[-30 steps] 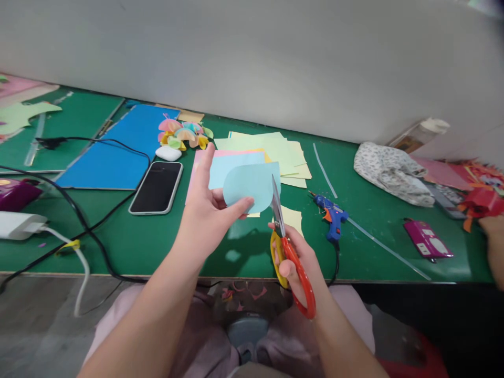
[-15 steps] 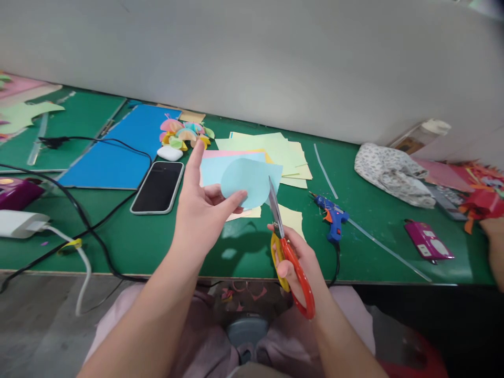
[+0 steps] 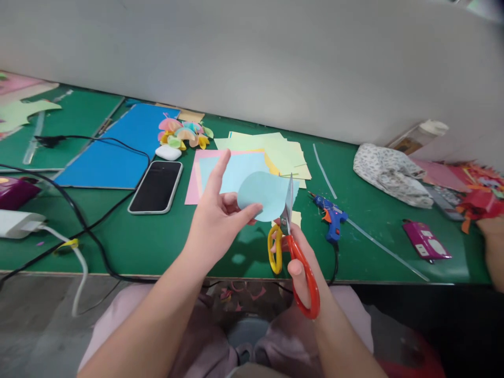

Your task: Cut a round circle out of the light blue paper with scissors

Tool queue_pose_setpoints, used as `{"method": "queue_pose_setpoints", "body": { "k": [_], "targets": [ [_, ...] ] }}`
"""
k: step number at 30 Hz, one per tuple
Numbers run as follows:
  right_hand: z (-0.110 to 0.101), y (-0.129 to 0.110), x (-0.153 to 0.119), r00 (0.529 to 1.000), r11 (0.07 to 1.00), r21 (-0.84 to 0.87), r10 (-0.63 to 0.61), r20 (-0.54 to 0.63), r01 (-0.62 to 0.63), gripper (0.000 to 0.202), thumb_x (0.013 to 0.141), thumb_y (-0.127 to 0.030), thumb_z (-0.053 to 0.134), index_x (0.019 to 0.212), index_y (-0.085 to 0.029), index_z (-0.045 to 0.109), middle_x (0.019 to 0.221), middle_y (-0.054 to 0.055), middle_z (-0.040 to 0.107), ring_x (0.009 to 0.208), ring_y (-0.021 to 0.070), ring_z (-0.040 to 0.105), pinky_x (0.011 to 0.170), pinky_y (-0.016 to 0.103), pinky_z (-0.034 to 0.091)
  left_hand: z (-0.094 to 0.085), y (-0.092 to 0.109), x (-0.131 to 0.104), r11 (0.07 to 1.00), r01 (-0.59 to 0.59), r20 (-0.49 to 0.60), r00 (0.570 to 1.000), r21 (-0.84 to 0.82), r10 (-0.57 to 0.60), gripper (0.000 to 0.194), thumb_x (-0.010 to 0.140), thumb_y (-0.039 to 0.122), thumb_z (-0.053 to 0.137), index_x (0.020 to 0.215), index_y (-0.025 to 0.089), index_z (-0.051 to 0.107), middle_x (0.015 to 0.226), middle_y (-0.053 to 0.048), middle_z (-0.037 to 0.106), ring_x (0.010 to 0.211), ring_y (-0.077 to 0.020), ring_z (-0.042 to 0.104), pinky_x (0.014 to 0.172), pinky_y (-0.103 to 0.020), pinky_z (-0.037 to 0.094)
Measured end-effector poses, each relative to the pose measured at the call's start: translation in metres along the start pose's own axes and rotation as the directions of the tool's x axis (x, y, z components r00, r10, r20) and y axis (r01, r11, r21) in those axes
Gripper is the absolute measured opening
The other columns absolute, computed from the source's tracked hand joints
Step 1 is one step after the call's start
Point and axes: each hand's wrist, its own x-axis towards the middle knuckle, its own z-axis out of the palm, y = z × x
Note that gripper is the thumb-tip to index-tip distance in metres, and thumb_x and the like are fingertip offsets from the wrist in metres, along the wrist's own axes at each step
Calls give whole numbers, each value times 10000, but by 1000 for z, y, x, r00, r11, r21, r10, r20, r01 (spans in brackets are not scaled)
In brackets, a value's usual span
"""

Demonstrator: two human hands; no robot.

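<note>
Between thumb and fingers, my left hand (image 3: 220, 215) pinches a light blue piece of paper (image 3: 264, 193) with a rounded outline, its index finger pointing up. My right hand (image 3: 303, 262) grips scissors (image 3: 306, 273) with one red and one yellow handle loop. The scissor blades point up and lie at the right edge of the blue paper, where a strip hangs partly cut. Behind the paper, a pink sheet (image 3: 191, 184) and another light blue sheet (image 3: 208, 165) lie on the green table. Pale green and yellow sheets (image 3: 271, 142) are stacked further back.
A phone (image 3: 156, 187), a white case (image 3: 168, 153), paper flowers (image 3: 183, 133) and a blue board (image 3: 114, 149) lie to the left, with black cables. On the right are a blue glue gun (image 3: 333, 218), a purple box (image 3: 425, 240), a patterned cloth (image 3: 391, 175) and another person's arm (image 3: 492, 247).
Both hands have moved right with the paper and scissors, uncovering more of the pink sheet. The scissor handles have spread further apart, and the blue paper sits slightly lower.
</note>
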Motion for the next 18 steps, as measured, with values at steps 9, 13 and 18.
{"method": "queue_pose_setpoints", "body": {
  "k": [9,13,18],
  "targets": [
    [-1,-8,-3,1000,1000,17,14,-1,-14,1102,570,-1016,561,1321,-215,650,973,66,630,738,224,618,703,352,562,-1,1,0,1000,-11,-19,1000,21,11,1162,726,177,819,1671,283,151,639,63,650,540,-158,641,598,-317,612],
    [-1,-6,-4,1000,999,31,17,26,-18,1081,580,-999,578,1319,-212,644,889,42,606,696,207,585,662,336,547,-3,3,2,998,-19,-55,998,67,22,1148,735,189,820,1671,245,157,570,103,561,499,-138,603,585,-292,603],
    [1,-2,-4,1000,1000,-6,-2,-1,2,1025,594,-987,585,1264,-218,682,935,63,618,717,212,598,607,311,523,-8,3,4,997,-45,-91,995,70,51,1107,717,177,829,1652,231,237,529,144,463,481,-113,526,588,-285,626]
  ]
}}
